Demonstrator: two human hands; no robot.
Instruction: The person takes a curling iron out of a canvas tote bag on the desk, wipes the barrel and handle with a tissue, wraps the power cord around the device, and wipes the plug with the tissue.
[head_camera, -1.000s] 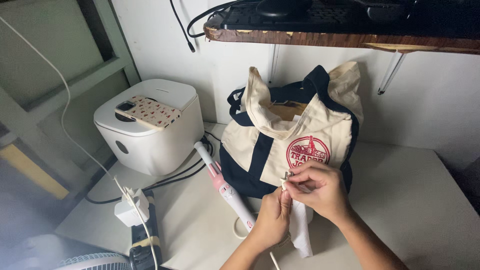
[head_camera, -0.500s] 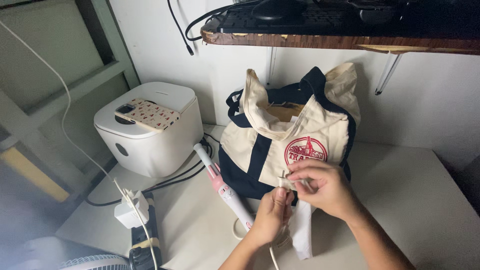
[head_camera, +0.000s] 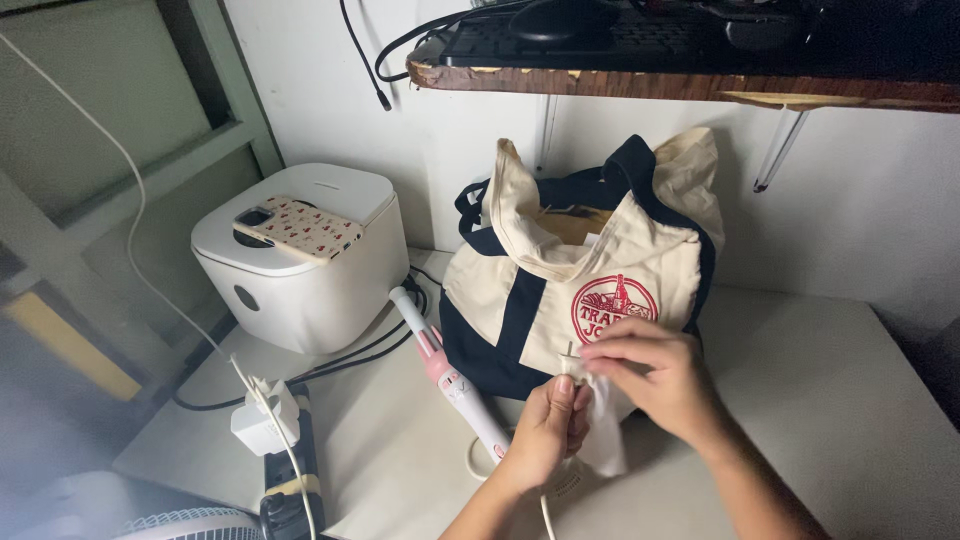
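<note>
Two hands, left (head_camera: 548, 425) and right (head_camera: 655, 375), pinch plug (head_camera: 570, 362) and cloth (head_camera: 603, 440); prongs could snag cloth at 6 o'clock.

A cream and navy tote bag (head_camera: 560, 270) stands on the table (head_camera: 830, 400), just beyond the right grip (head_camera: 655, 385) and the left grip (head_camera: 550, 425). On its front panel, directly above the right grip and partly covered by its fingers, sits a round red emblem (head_camera: 613, 305) with a red outline ring and a red picture inside. No screen or sign shows elsewhere.
</note>
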